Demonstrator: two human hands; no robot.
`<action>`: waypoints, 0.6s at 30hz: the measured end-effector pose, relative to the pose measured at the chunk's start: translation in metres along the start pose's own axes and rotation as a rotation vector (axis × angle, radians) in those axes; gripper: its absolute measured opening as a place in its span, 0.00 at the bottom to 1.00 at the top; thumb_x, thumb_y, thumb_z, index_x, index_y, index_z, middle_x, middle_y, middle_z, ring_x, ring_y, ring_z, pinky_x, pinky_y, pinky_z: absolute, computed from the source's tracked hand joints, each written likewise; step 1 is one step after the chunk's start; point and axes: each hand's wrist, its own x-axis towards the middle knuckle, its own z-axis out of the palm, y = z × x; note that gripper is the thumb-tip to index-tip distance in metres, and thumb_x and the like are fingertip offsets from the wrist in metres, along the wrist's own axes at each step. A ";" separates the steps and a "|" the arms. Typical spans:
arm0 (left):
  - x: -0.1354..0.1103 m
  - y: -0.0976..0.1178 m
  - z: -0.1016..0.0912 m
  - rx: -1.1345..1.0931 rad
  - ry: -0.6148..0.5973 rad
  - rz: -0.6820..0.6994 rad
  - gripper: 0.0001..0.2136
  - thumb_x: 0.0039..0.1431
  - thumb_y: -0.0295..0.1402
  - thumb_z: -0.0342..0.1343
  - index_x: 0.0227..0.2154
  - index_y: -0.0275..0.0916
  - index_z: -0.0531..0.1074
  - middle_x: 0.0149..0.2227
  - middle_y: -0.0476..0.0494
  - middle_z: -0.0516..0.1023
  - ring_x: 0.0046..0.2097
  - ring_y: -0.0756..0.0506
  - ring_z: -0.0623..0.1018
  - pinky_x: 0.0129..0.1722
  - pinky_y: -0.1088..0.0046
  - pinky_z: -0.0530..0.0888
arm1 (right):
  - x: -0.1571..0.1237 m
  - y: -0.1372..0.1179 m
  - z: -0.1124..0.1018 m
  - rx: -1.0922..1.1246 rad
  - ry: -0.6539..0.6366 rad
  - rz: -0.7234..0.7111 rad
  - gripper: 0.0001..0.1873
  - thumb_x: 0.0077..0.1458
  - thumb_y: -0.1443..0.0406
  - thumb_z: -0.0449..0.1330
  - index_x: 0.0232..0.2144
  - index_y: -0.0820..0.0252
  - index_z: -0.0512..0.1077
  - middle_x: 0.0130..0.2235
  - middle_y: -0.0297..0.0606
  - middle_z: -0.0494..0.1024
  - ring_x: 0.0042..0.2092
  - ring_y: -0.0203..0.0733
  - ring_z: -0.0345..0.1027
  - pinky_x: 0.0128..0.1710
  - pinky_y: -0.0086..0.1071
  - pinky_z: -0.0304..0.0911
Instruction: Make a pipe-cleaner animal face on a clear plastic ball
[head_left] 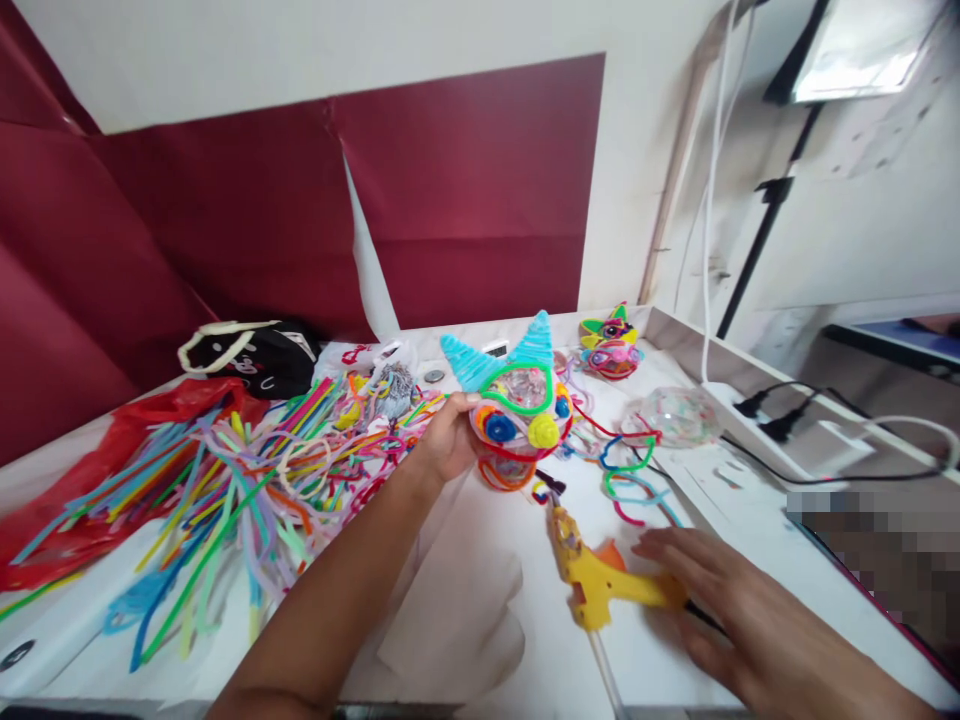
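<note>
My left hand [448, 440] is closed on the side of a cat-faced ornament [510, 425] made of pipe cleaners around a clear body. It has two light blue ears, a green loop, blue eyes and a yellow nose, and stands upright facing me. Below it on the table lies a yellow hot glue gun [589, 580], its nozzle pointing towards the ornament and a clear glue stick out of its back. My right hand [724, 600] is at the gun's handle end, fingers stretched and apart; whether they touch the handle is hard to tell. Small coloured scraps [540, 492] lie by the nozzle.
Many loose pipe cleaners [247, 480] spread from a red plastic bag [127, 440] at left. A black pouch [277, 360] stands behind. A second finished-looking ornament [611, 345], a clear plastic piece [679, 417], a power strip [772, 440] with cables and a tablet-like device [885, 570] are right.
</note>
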 end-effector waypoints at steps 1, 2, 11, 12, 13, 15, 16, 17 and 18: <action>0.000 0.001 0.000 -0.003 0.001 0.003 0.09 0.42 0.34 0.57 0.28 0.36 0.73 0.24 0.47 0.78 0.35 0.41 0.79 0.40 0.63 0.75 | -0.003 0.000 0.002 -0.049 0.003 -0.027 0.24 0.49 0.67 0.59 0.50 0.55 0.73 0.50 0.45 0.77 0.48 0.52 0.74 0.44 0.41 0.74; -0.001 0.002 0.001 -0.002 0.003 0.005 0.09 0.42 0.35 0.57 0.28 0.36 0.73 0.24 0.47 0.78 0.34 0.41 0.79 0.39 0.63 0.75 | -0.005 0.000 0.003 -0.091 0.007 -0.053 0.23 0.49 0.67 0.58 0.49 0.55 0.74 0.48 0.45 0.78 0.46 0.51 0.75 0.43 0.40 0.75; -0.006 0.010 0.004 0.020 -0.022 0.040 0.10 0.40 0.36 0.58 0.26 0.35 0.73 0.25 0.45 0.79 0.38 0.39 0.79 0.39 0.65 0.75 | -0.002 0.008 0.016 -0.249 0.188 -0.202 0.17 0.49 0.71 0.55 0.41 0.55 0.75 0.38 0.38 0.82 0.34 0.43 0.77 0.32 0.33 0.74; -0.006 0.010 0.004 0.020 -0.025 0.042 0.10 0.40 0.36 0.58 0.27 0.35 0.74 0.26 0.45 0.79 0.38 0.40 0.79 0.39 0.66 0.75 | -0.001 0.008 0.016 -0.259 0.210 -0.219 0.16 0.49 0.71 0.55 0.40 0.55 0.75 0.37 0.37 0.82 0.34 0.42 0.77 0.31 0.33 0.73; -0.006 0.010 0.003 0.018 -0.024 0.043 0.10 0.40 0.35 0.58 0.27 0.35 0.74 0.26 0.45 0.79 0.38 0.40 0.79 0.39 0.66 0.75 | 0.001 0.007 0.015 -0.270 0.230 -0.237 0.15 0.49 0.71 0.55 0.39 0.55 0.75 0.37 0.37 0.82 0.33 0.42 0.77 0.31 0.33 0.73; -0.006 0.010 0.002 0.014 -0.023 0.040 0.10 0.41 0.35 0.58 0.28 0.35 0.74 0.27 0.45 0.79 0.38 0.40 0.79 0.39 0.66 0.75 | 0.004 0.003 0.014 -0.295 0.264 -0.270 0.15 0.49 0.71 0.54 0.38 0.56 0.75 0.36 0.37 0.82 0.33 0.42 0.77 0.31 0.34 0.71; -0.006 0.010 0.001 0.011 -0.025 0.039 0.10 0.42 0.35 0.57 0.27 0.35 0.73 0.27 0.45 0.79 0.38 0.40 0.79 0.39 0.66 0.75 | 0.005 0.001 0.013 -0.307 0.276 -0.275 0.15 0.50 0.70 0.54 0.38 0.56 0.75 0.35 0.37 0.82 0.33 0.42 0.77 0.31 0.34 0.71; -0.005 0.010 0.000 0.009 -0.028 0.037 0.09 0.42 0.35 0.57 0.27 0.35 0.73 0.27 0.45 0.79 0.37 0.40 0.79 0.39 0.66 0.75 | 0.007 -0.001 0.013 -0.316 0.287 -0.271 0.15 0.51 0.70 0.53 0.38 0.56 0.75 0.35 0.36 0.82 0.33 0.42 0.77 0.31 0.35 0.70; -0.005 0.010 -0.001 0.009 -0.032 0.037 0.09 0.42 0.35 0.57 0.27 0.35 0.73 0.27 0.44 0.79 0.37 0.40 0.79 0.39 0.65 0.75 | 0.008 -0.003 0.012 -0.322 0.286 -0.260 0.15 0.52 0.71 0.52 0.38 0.56 0.75 0.35 0.35 0.82 0.33 0.42 0.77 0.32 0.34 0.70</action>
